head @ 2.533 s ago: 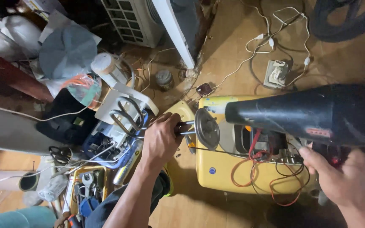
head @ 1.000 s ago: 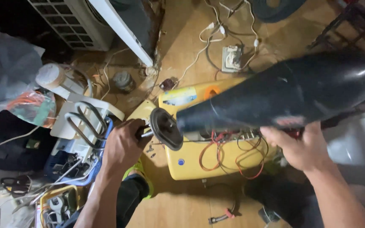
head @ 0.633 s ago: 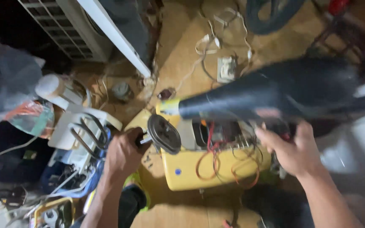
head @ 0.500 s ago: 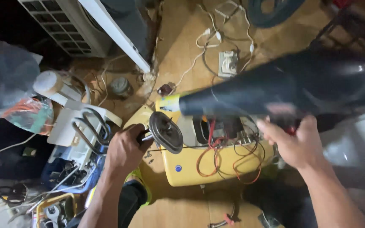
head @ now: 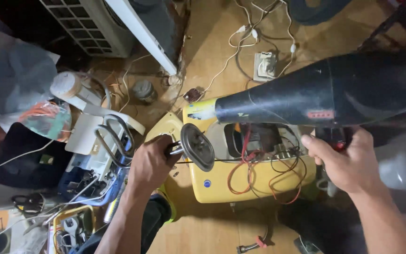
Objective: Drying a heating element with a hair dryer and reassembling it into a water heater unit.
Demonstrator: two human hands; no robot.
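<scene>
Two hands | left hand (head: 150, 162) fingers grip heating element (head: 118, 141) | right hand (head: 348, 162) fingers grip blower (head: 325, 94), handle hidden

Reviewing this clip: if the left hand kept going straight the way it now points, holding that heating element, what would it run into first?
The left hand points right, with the heating element's round flange leading. Straight on lies the open yellow housing and its red and black wiring. Probably the wiring first; depth is unclear from this overhead view.

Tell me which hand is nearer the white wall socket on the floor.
Right. The right hand grips the black blower's handle just below and right of the socket; the left hand, holding the heating element, sits farther left.
</scene>
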